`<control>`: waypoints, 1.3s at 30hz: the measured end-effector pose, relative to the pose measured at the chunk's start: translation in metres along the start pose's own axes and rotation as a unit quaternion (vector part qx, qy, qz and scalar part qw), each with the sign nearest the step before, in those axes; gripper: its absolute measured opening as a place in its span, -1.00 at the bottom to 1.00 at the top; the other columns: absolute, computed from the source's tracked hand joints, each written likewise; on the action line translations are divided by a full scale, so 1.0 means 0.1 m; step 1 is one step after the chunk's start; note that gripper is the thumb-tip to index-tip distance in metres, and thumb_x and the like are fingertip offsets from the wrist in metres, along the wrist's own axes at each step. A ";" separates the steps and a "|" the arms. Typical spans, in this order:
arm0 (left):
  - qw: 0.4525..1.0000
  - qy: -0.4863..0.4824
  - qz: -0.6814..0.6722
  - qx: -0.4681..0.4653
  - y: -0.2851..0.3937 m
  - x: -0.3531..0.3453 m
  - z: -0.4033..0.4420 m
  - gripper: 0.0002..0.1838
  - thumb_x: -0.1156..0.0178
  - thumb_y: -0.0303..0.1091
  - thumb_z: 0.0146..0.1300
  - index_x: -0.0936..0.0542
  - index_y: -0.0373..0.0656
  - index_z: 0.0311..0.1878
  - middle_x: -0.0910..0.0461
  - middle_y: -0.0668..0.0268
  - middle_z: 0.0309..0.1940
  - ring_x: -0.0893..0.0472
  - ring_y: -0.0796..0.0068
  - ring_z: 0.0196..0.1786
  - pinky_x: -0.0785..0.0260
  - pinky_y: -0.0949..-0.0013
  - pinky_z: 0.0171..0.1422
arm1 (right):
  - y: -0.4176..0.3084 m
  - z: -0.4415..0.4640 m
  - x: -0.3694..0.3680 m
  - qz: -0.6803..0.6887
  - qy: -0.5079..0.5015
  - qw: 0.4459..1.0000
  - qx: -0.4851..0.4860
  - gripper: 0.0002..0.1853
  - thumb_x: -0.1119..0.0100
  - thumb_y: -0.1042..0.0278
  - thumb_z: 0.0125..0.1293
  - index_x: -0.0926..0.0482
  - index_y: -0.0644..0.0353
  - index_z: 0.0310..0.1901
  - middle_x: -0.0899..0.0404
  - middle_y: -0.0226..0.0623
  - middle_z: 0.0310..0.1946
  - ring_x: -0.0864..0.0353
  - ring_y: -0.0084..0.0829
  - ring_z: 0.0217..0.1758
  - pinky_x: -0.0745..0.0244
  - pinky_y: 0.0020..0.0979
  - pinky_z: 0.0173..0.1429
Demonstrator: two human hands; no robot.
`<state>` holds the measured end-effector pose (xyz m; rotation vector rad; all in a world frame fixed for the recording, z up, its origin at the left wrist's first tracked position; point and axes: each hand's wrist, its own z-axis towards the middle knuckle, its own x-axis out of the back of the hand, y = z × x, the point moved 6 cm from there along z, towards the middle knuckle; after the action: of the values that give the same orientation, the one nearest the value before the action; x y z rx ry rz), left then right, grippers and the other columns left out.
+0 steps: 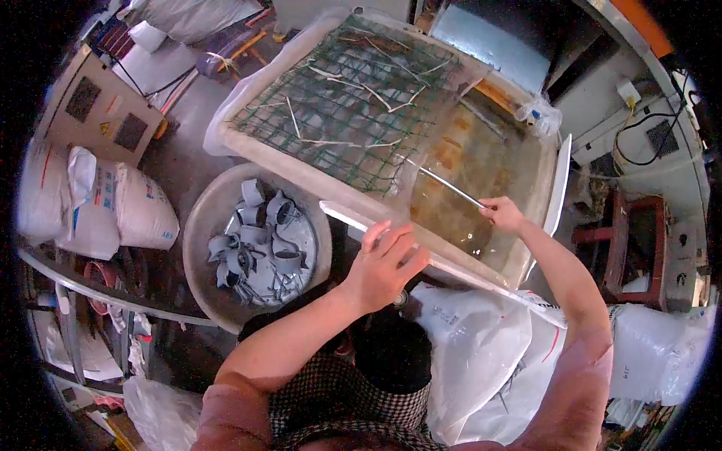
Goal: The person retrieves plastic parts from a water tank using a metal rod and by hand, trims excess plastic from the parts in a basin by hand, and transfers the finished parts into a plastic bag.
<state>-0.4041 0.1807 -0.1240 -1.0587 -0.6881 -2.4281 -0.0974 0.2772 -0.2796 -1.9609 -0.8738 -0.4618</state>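
My right hand (502, 215) is closed around one end of a thin metal rod (451, 186). The rod slants over a water-filled tank (282, 167), and its far end reaches the edge of a green net (353, 154). Several pale thin strips (342, 141) lie on the net. Over the tank's near edge, my left hand (385, 264) rests on a white strip (451, 272) with its fingers apart. To its left is a round tub (197, 233) with several grey curved plastic parts (256, 214) and thin grey pieces inside.
White sacks (139, 207) stand at the left, by a beige cabinet (98, 105). More white sacks (481, 353) lie below the tank's near side. A clear plastic bag (543, 116) hangs at the tank's far right corner. Grey cabinets with cables (639, 143) stand at the right.
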 end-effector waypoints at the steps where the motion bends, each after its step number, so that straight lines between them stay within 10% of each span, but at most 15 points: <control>1: 1.000 0.002 -0.002 0.000 0.00 0.00 0.00 -0.82 -0.15 -0.36 0.00 -0.50 -0.07 -0.27 -0.45 0.30 -0.23 -0.43 0.32 0.03 -0.02 0.10 0.23 | -0.03 -0.02 -0.01 0.002 0.005 1.000 -0.015 -0.67 -0.11 0.30 0.23 -0.51 0.17 0.03 -0.39 -0.48 -0.65 -0.31 -0.65 -0.60 -0.24 -0.52 -0.50; 10: 1.000 -0.004 0.007 0.000 0.00 0.02 0.05 -0.81 -0.15 -0.39 -0.01 -0.51 -0.07 -0.26 -0.45 0.32 -0.22 -0.43 0.33 0.04 -0.05 0.09 0.23 | -0.27 -0.17 -0.02 -0.045 0.002 0.997 0.058 -0.67 -0.09 0.23 0.22 -0.53 0.16 -0.02 -0.58 -0.22 -0.49 -0.52 -0.45 -0.55 -0.43 -0.34 -0.38; 21: 1.000 -0.006 0.004 -0.014 0.01 0.04 -0.01 -0.74 -0.08 -0.42 -0.02 -0.48 -0.07 -0.18 -0.42 0.25 -0.20 -0.40 0.29 0.04 -0.05 0.09 0.23 | 0.28 -2.06 1.04 -0.053 0.103 0.993 -0.024 -0.68 -0.12 0.51 0.16 -0.52 0.23 0.00 -0.34 -0.51 -0.60 -0.25 -0.66 -0.56 -0.25 -0.56 -0.46; 31: 1.000 -0.014 0.001 0.003 0.01 0.01 -0.01 -0.69 -0.05 -0.48 -0.03 -0.46 -0.12 -0.13 -0.40 0.21 -0.19 -0.38 0.24 0.07 -0.03 0.07 0.25 | 0.20 -1.30 0.65 -0.163 0.114 0.980 0.022 -0.69 -0.12 0.39 0.17 -0.52 0.21 -0.03 -0.59 -0.04 -0.30 -0.57 -0.29 -0.28 -0.42 -0.37 -0.09; 34: 1.000 -0.024 0.002 0.001 0.00 0.01 -0.03 -0.69 -0.05 -0.48 -0.03 -0.46 -0.11 -0.13 -0.40 0.22 -0.19 -0.37 0.24 0.08 -0.03 0.08 0.26 | 0.23 -1.11 0.66 -0.149 0.121 0.981 0.022 -0.66 -0.13 0.36 0.17 -0.50 0.13 0.01 -0.42 -0.10 -0.59 -0.36 -0.45 -0.51 -0.38 -0.38 -0.28; 39: 1.000 -0.012 -0.009 -0.002 -0.04 -0.01 -0.04 -0.75 -0.10 -0.43 -0.01 -0.49 -0.08 -0.18 -0.41 0.27 -0.22 -0.40 0.29 0.06 -0.04 0.07 0.25 | 0.32 -0.75 0.63 -0.176 0.172 0.969 0.027 -0.67 -0.13 0.32 0.17 -0.51 0.15 -0.01 -0.47 -0.04 -0.54 -0.46 -0.29 -0.48 -0.39 -0.32 -0.25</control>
<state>-0.4072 0.1817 -0.1283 -1.0886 -0.7025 -2.4366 -0.0290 0.2266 -0.2209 -1.6102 -0.9949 -0.9448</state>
